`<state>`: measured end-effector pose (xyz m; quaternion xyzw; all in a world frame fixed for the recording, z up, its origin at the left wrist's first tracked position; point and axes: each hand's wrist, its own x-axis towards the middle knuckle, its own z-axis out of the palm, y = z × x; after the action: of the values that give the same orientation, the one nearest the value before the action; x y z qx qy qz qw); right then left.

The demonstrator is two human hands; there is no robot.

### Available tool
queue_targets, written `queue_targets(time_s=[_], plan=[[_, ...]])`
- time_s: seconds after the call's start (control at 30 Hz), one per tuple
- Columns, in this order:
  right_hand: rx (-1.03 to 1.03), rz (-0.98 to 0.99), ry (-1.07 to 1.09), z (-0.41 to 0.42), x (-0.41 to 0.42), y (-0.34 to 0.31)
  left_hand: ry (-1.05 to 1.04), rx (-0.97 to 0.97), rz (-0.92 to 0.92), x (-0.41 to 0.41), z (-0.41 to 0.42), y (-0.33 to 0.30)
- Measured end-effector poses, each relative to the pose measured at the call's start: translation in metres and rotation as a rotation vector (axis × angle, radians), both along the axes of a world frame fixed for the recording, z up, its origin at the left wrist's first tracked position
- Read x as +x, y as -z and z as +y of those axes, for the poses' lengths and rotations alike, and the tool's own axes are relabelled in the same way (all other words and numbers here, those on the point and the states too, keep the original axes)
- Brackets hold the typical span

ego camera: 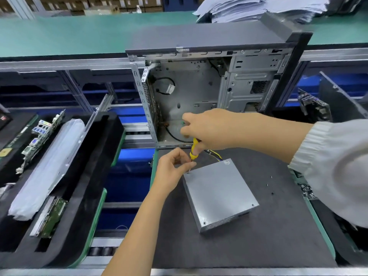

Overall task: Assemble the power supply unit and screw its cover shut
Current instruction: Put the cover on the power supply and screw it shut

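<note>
Power supply unit (219, 196): one grey metal box, lying flat on the dark mat (249, 246), near centre, turned at an angle to the mat edges. Cover is on top.
Cable bundle (215, 155): one bundle of yellow and black wires, leaving the far end of the unit.
Screwdriver (194, 149): one, yellow handle, held nearly upright over the far left corner of the unit cover. The tip meets the cover at that corner; the tip itself is partly hidden by fingers.
Right hand (209, 130): fingers curled around the screwdriver handle from above, gripping it.
Left hand (171, 172): thumb and forefinger pinch together at the screwdriver shaft just above the cover corner. Whether a screw sits between them cannot be told.
Cover screws: two visible in the cover, one at the near left corner (204, 223), one at the near right corner (253, 205).
Loose screws (267, 184): three small dark ones on the mat, right of the unit, apart from each other.
Computer case (209, 86): one, open side facing the person, standing at the far edge of the mat.
Foam trays (95, 176): to the left, holding circuit boards (45, 132) and one plastic-wrapped part (49, 168).
Paper stack (258, 8): one heap, far right on the green bench.
</note>
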<state>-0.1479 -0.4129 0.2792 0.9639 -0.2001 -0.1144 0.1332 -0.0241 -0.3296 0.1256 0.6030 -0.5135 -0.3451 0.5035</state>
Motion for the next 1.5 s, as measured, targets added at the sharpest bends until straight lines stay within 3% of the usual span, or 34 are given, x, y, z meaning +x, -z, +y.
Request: queue_targets(time_s=[0.07, 0.23, 0.33, 0.47, 0.53, 0.77, 0.93, 1.07, 1.2, 1.27, 1.4, 1.5], plan=[[0.085, 0.035, -0.085, 0.001, -0.002, -0.001, 0.014, -0.008, 0.022, 0.002, 0.001, -0.001], [-0.105, 0.011, 0.045, 0.005, 0.004, 0.004, 0.092, -0.018, 0.064, -0.001, 0.006, -0.003], [-0.110, -0.019, 0.082, 0.004, 0.007, 0.006, 0.013, 0.013, 0.044, -0.008, 0.007, -0.004], [0.117, 0.017, -0.078, 0.003, 0.007, 0.004, -0.013, 0.010, -0.016, -0.005, 0.007, -0.008], [0.132, 0.005, -0.098, 0.001, 0.009, 0.001, 0.008, -0.011, -0.070, 0.001, 0.009, -0.009], [-0.187, -0.073, -0.033, 0.002, 0.015, 0.007, -0.082, 0.003, -0.016, -0.006, 0.009, -0.006], [0.132, -0.008, -0.172, -0.001, 0.010, -0.005, -0.068, 0.042, -0.020, -0.003, 0.007, -0.009], [-0.029, -0.007, -0.114, -0.005, 0.012, -0.003, 0.032, 0.063, -0.051, -0.003, 0.010, -0.010], [-0.170, -0.079, -0.060, 0.001, 0.016, 0.002, -0.029, 0.084, -0.035, -0.007, 0.007, -0.007], [-0.148, -0.074, -0.060, 0.002, 0.016, 0.005, -0.042, 0.071, -0.040, -0.006, 0.006, -0.006], [0.102, 0.053, -0.127, -0.001, 0.013, -0.003, -0.052, 0.082, -0.039, 0.001, 0.005, -0.006], [-0.009, 0.048, -0.145, 0.003, 0.010, -0.007, -0.029, 0.101, -0.021, 0.003, 0.005, -0.006]])
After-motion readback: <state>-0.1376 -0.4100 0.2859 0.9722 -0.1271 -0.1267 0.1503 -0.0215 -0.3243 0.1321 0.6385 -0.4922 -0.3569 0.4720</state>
